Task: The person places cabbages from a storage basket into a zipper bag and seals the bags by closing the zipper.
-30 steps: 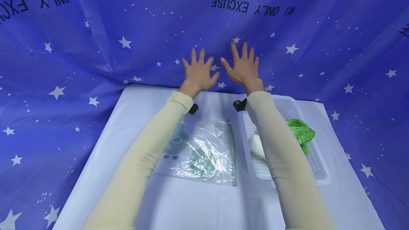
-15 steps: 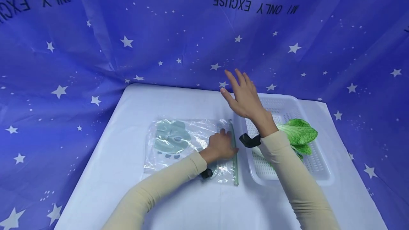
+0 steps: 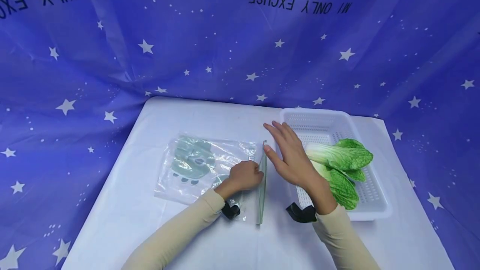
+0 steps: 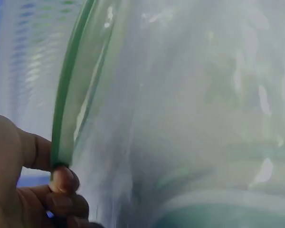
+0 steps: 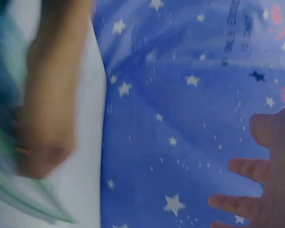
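A clear zip bag (image 3: 195,159) with a green printed pattern lies on the white table, its green zipper edge (image 3: 261,195) raised toward the right. My left hand (image 3: 245,175) pinches that edge. In the left wrist view, the thumb and fingers of my left hand (image 4: 33,185) grip the green strip (image 4: 62,104). My right hand (image 3: 294,161) hovers just right of the zipper, fingers extended and holding nothing. Spread fingers of the right hand (image 5: 270,171) show in the right wrist view, with the blurred left hand (image 5: 50,137) at the bag.
At the right a white perforated basket (image 3: 380,211) holds leafy green vegetables (image 3: 346,155) with white stems, partly hidden by my right forearm. A blue star-printed cloth (image 3: 210,53) hangs behind the white table (image 3: 210,241).
Both hands have come back from the far edge of the table. My left hand has taken hold of the bag's zipper edge and shifted it slightly left. My right hand has lowered toward it.
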Demonstrator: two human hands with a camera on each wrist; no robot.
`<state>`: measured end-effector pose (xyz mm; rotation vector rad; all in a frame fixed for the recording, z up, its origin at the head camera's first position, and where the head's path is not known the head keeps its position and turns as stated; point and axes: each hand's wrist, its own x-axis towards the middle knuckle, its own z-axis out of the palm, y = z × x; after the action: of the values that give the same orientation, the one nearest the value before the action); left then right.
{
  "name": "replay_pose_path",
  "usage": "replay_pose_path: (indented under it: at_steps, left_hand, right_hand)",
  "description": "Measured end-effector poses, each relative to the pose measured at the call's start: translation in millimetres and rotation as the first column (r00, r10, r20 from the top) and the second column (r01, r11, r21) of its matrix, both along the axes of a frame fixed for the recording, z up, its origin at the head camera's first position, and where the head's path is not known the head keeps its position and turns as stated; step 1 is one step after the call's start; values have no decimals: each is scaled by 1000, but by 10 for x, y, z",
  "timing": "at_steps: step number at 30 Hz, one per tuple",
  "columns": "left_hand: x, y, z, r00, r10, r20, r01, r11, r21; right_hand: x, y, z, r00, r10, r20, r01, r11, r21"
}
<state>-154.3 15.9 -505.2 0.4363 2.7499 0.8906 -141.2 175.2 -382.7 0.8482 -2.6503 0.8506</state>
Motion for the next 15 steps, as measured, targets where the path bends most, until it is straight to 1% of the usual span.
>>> replay_pose_path:
  at_steps: [1,3,5,6,8,10,11,13,14,15]
  left_hand:
    - [17,-84,23,1000,-7,5,7,998,56]
    - [54,-242,72,1000,-23,14,21,986,166]
    - [99,-376,118,999,-51,8,47,965,258]
    - [124,-433,143,998,-68,6,63,953,295]
    - [177,-529,182,996,-93,5,85,932,352]
    - [228,-604,238,994,-107,15,92,913,397]
    - [249,-638,268,994,-108,23,89,905,417]
    - [275,-702,336,994,-106,36,77,882,465]
    - [279,-734,377,994,-100,37,69,866,495]
    - [295,-764,479,995,-91,48,53,850,525]
  right_hand:
    - [87,-24,-44,1000,17,-8,-17,1000,-23]
    - [270,-90,-142,999,48,-26,-50,997,-61]
    - [446,-169,-272,997,64,-43,-66,996,-67]
    - [522,-210,-350,997,61,-56,-64,997,-46]
    - [651,-282,-518,996,40,-79,-38,999,35]
    - [743,-340,-694,996,1,-89,13,988,155]
    - [778,-361,-774,996,-21,-86,39,974,221]
    - [828,-385,-913,996,-57,-69,77,939,336]
    - [840,-392,-974,996,-73,-55,89,921,379]
    - [842,-394,-1031,995,-86,-49,98,906,412]
